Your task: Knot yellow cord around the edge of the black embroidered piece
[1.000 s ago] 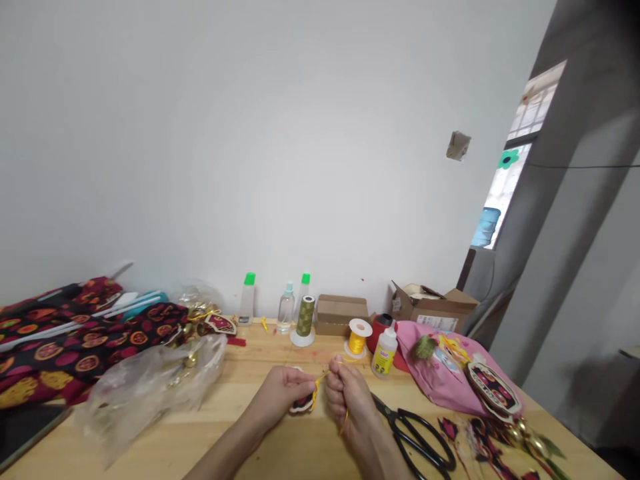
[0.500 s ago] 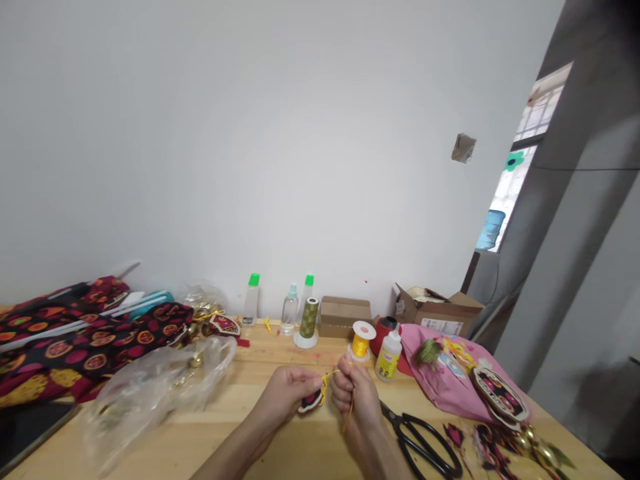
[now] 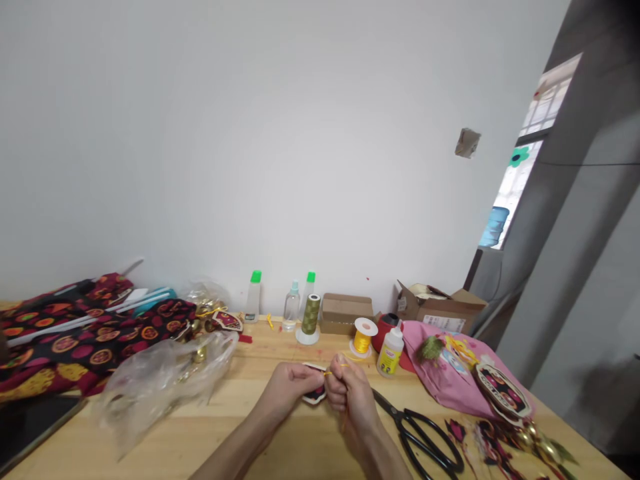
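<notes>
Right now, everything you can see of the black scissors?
The scissors have dark, metal-looking blades that look closed and two large black looped handles. They lie flat on the wooden table to the right of the right hand, blades pointing away and leftward. The tip ends close by the hand; whether they touch is unclear.

The cord [image 3: 327,374] is yellow, the small patch [image 3: 315,393] dark with a cream edge, the scissors [image 3: 399,417] black, the thread cone [image 3: 311,315] olive, and the fabric [image 3: 100,343] dark with red and orange rounds.
</notes>
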`<state>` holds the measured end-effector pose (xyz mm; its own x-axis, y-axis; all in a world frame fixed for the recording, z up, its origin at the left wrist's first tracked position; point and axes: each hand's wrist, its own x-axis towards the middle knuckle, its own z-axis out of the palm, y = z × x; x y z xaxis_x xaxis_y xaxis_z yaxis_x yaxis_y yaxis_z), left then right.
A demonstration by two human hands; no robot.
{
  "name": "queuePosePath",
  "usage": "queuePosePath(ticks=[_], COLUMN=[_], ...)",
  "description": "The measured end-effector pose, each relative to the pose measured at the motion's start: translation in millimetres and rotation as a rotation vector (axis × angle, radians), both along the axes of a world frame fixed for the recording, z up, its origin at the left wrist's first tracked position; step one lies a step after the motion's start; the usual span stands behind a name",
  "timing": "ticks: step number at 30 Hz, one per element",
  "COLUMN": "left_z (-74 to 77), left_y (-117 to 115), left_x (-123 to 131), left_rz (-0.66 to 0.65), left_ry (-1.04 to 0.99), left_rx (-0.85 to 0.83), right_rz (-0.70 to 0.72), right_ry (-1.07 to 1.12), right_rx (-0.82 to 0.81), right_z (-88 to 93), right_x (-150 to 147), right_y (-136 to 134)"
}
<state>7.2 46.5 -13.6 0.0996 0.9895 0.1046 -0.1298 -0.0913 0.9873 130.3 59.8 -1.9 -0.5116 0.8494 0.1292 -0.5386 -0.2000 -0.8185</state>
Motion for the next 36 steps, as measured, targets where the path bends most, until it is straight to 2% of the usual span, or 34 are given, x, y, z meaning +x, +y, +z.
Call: queuePosePath(ticks=[3, 6, 10, 18, 24, 36], left_z=[2.2, 4.0, 7.5, 9.4, 3.5, 4.3], left_y=[-1.3, -3.5, -7.6, -9.4, -6.8, -6.4], left_x=[1.2, 2.8, 3.4, 4.5, 4.4, 7.1], left_rz=[0.034, 0.089, 0.081, 0.058, 0.018, -0.043], left_ry=[0.054, 0.101, 0.113, 0.038, -0.002, -0.034], left_rx=[0.044, 0.160, 0.240, 0.196, 0.076, -0.014], right_rz=[0.000, -0.014, -0.035, -0.032, -0.152, -0.083], right_ry=[0.069, 0.129, 0.145, 0.224, 0.145, 0.075], right_rx=[-0.017, -0.062, -0.166, -0.304, -0.219, -0.161], right_z=[-0.6, -0.8, -0.5, 1.0, 4.9, 0.5], right_x=[0.9, 2.8, 4.7, 3.6, 3.6, 3.8], right_y=[0.6, 2.5, 5.5, 8.3, 6.4, 4.0])
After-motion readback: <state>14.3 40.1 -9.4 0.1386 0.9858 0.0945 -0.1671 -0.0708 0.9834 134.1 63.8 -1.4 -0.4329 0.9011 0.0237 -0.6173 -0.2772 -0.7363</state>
